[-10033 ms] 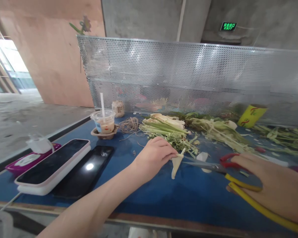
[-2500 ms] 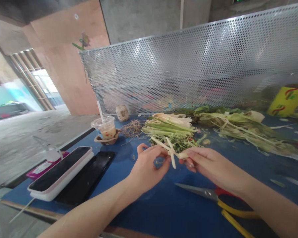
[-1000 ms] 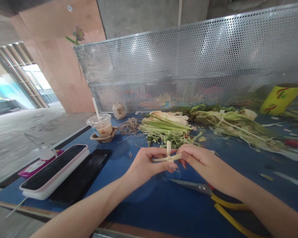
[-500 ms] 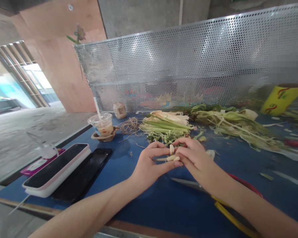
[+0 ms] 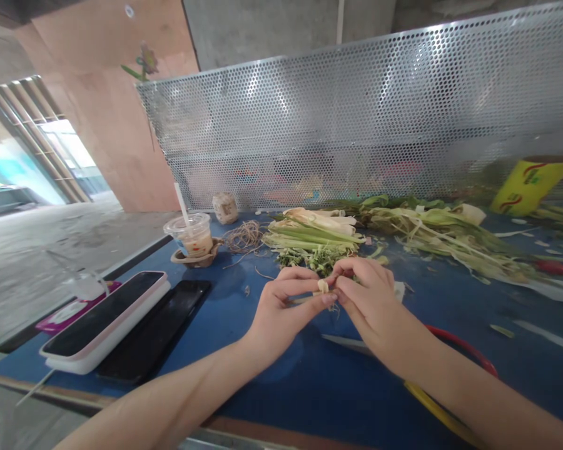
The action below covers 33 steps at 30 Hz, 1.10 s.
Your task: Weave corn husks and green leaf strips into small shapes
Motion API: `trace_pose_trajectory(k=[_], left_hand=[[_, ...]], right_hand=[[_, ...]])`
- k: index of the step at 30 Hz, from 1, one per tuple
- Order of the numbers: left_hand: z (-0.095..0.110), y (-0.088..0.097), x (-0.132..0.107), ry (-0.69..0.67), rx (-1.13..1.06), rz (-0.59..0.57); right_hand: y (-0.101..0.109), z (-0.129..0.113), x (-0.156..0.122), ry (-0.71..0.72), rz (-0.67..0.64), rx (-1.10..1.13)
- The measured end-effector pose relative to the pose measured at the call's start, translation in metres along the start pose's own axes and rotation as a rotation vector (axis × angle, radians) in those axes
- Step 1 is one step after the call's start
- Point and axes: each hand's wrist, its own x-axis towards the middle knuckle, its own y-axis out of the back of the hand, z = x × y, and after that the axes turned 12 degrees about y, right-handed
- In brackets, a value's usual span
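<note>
Both hands meet above the blue table (image 5: 309, 400). My left hand (image 5: 281, 309) and my right hand (image 5: 368, 300) pinch a small folded piece of pale leaf strip (image 5: 323, 286) between their fingertips. Most of the strip is hidden by the fingers. Scissors (image 5: 431, 375) with red and yellow handles lie on the table under my right forearm, blades pointing left. A bundle of pale green leaf strips (image 5: 316, 234) lies just beyond the hands.
Two phones (image 5: 107, 315) lie at the left, beside a pink object (image 5: 70, 306). A plastic drink cup with a straw (image 5: 191, 234) and a coil of twine (image 5: 246, 236) stand further back. More leaves (image 5: 445, 234), a yellow cup (image 5: 528, 184) and a perforated metal screen (image 5: 356, 119) line the far side.
Ten seconds ago my right hand was at the scissors; it left them on the table. Since then both hands have closed in and folded the strip into a small bundle.
</note>
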Motion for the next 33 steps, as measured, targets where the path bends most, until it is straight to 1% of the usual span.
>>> trace_pose_trajectory(k=[5, 7, 10, 11, 12, 14, 17, 19, 24, 27, 33], left_hand=[[0.0014, 0.0022, 0.0048, -0.112, 0.049, 0.03], [0.0, 0.0029, 0.0059, -0.072, 0.028, 0.051], [-0.0032, 0.0034, 0.0062, 0.083, -0.071, 0.087], [-0.0037, 0.0032, 0.0059, 0.11, -0.093, 0.09], [-0.0038, 0.003, 0.0055, 0.112, -0.096, 0.086], [-0.0024, 0.0024, 0.0044, 0.052, -0.053, 0.074], [0.0012, 0.0017, 0.0032, -0.067, 0.055, 0.064], [0.0022, 0.0014, 0.003, -0.093, 0.079, 0.065], [-0.002, 0.0013, 0.0036, -0.011, -0.027, 0.092], [-0.0051, 0.0018, 0.0038, 0.03, -0.029, 0.09], [-0.0028, 0.0044, 0.0053, 0.082, 0.034, 0.031]], right_hand=[[0.0028, -0.0012, 0.0012, -0.043, 0.007, 0.025], [0.0044, -0.0012, 0.0017, -0.047, 0.019, 0.015], [0.0043, -0.0008, 0.0025, -0.041, 0.096, -0.032], [0.0035, -0.0008, 0.0027, -0.043, 0.123, -0.042], [0.0024, -0.0009, 0.003, -0.047, 0.143, -0.046], [0.0, -0.0012, 0.0033, -0.055, 0.148, -0.028], [-0.0021, -0.0011, 0.0034, -0.058, 0.121, 0.019], [-0.0018, -0.0008, 0.0033, -0.03, 0.106, 0.006], [0.0008, -0.0009, 0.0031, 0.111, 0.082, -0.213], [0.0013, 0.0, 0.0024, 0.16, 0.025, -0.31], [0.0019, 0.0076, 0.0003, 0.205, -0.086, -0.253]])
